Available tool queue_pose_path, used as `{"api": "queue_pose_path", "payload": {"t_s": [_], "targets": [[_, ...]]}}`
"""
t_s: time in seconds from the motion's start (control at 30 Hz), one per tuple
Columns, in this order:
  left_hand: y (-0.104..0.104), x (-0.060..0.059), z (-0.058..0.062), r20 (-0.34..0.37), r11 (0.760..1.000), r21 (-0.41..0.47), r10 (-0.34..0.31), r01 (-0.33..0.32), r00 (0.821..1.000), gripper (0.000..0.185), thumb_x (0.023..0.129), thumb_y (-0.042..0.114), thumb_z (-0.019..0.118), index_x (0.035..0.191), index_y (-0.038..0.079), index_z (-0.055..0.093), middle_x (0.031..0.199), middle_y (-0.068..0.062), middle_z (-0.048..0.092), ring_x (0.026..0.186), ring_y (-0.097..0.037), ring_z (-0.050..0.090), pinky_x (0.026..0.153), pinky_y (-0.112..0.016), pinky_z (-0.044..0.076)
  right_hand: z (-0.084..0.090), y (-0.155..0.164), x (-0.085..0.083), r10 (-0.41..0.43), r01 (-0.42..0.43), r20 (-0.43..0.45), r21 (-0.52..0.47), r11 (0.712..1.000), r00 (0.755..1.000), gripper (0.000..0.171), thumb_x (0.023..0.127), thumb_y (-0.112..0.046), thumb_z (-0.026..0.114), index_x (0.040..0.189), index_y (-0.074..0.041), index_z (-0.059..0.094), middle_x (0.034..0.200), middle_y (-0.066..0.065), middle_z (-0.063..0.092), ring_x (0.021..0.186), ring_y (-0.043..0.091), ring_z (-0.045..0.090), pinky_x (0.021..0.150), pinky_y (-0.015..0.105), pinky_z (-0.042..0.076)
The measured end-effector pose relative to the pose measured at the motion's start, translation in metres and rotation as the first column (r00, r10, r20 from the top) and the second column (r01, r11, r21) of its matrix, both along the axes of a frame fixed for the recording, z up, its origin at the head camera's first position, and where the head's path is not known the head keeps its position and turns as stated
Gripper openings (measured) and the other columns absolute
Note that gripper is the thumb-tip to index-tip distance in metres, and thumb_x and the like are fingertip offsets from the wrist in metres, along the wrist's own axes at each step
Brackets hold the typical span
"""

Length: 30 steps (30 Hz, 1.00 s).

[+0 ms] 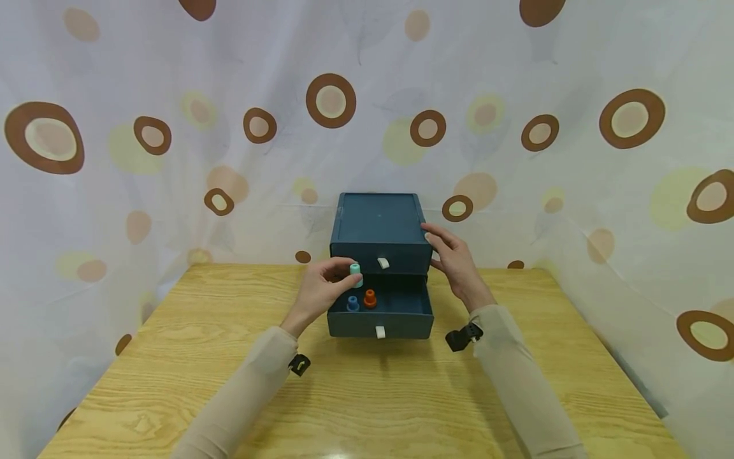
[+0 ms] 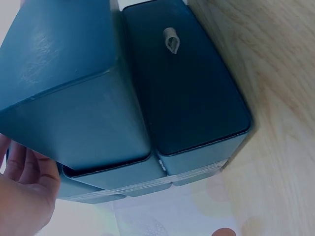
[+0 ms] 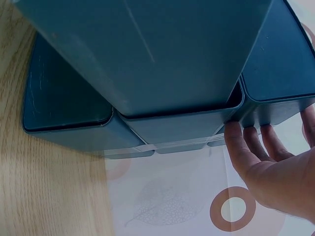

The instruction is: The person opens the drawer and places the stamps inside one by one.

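My left hand point(image 1: 317, 288) pinches a small mint-green stepped cylinder point(image 1: 355, 270) between thumb and fingers, above the left part of a pulled-out drawer point(image 1: 404, 325). Inside that drawer stand a small blue stepped piece point(image 1: 352, 304) and a slightly bigger orange one point(image 1: 369, 299). The dark blue drawer cabinet point(image 1: 378, 217) is in front of me, its top drawer closed. Against the cabinet's right side rests my right hand point(image 1: 457, 261), fingertips near the top edge and the front corner. The right wrist view shows its fingers point(image 3: 241, 147) extended along the cabinet's side.
The cabinet stands on a wood-grain table point(image 1: 367, 395). Behind it hangs a white curtain point(image 1: 275, 57) with brown rings and spots. A closed lower drawer point(image 2: 192, 88) with a fabric pull tab point(image 2: 171, 40) lies under the pulled-out one.
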<state>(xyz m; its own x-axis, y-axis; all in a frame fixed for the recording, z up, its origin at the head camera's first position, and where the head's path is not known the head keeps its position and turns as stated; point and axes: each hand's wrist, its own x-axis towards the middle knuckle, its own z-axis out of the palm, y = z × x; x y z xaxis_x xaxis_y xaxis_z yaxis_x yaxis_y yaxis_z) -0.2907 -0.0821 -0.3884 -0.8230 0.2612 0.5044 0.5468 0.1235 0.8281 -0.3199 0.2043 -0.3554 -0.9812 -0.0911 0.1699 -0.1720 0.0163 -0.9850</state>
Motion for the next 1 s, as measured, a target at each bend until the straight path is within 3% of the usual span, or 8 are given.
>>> {"api": "queue_pose_path", "payload": {"t_s": [0.27,0.57,0.77,1.0], "targets": [[0.006,0.015,0.017,0.008,1.0,-0.021,-0.018,0.018,1.0,0.025,0.089,0.003,0.07,0.113,-0.006,0.067,0.101,-0.021,0.071,0.082,-0.017,0.068,0.074,-0.023,0.056,-0.001,-0.001,0.0,-0.003,0.003,0.004,0.006,1.0,1.0,0.046,0.103,-0.039,0.05,0.145,-0.021,0.05,0.16,0.002,0.03,0.148,0.028,0.026,0.115,0.056,0.031],[0.007,-0.004,0.005,0.042,0.996,-0.068,-0.048,0.051,0.998,0.027,0.088,0.019,0.075,0.112,0.008,0.072,0.099,-0.011,0.074,0.083,-0.018,0.07,0.074,-0.028,0.058,-0.001,-0.001,0.0,-0.001,0.001,0.004,0.001,1.0,1.0,0.047,0.103,-0.037,0.05,0.146,-0.019,0.049,0.161,0.002,0.028,0.149,0.028,0.026,0.116,0.056,0.029],[0.011,-0.005,0.006,0.062,0.986,-0.132,-0.09,0.098,0.994,0.028,0.088,0.02,0.075,0.112,0.006,0.072,0.096,-0.008,0.075,0.083,-0.018,0.072,0.073,-0.038,0.059,0.0,0.0,0.001,0.01,-0.01,0.007,0.005,1.0,1.0,0.048,0.103,-0.037,0.049,0.147,-0.017,0.047,0.162,0.002,0.026,0.149,0.028,0.024,0.117,0.055,0.029],[0.018,-0.006,0.011,0.098,0.965,-0.219,-0.126,0.145,0.987,0.026,0.088,0.023,0.075,0.111,0.013,0.073,0.097,-0.003,0.075,0.084,-0.016,0.073,0.075,-0.031,0.059,-0.001,0.0,0.0,0.002,-0.002,-0.013,0.003,1.0,1.0,0.047,0.101,-0.042,0.052,0.143,-0.022,0.052,0.161,0.005,0.028,0.148,0.031,0.026,0.115,0.058,0.029]]}}
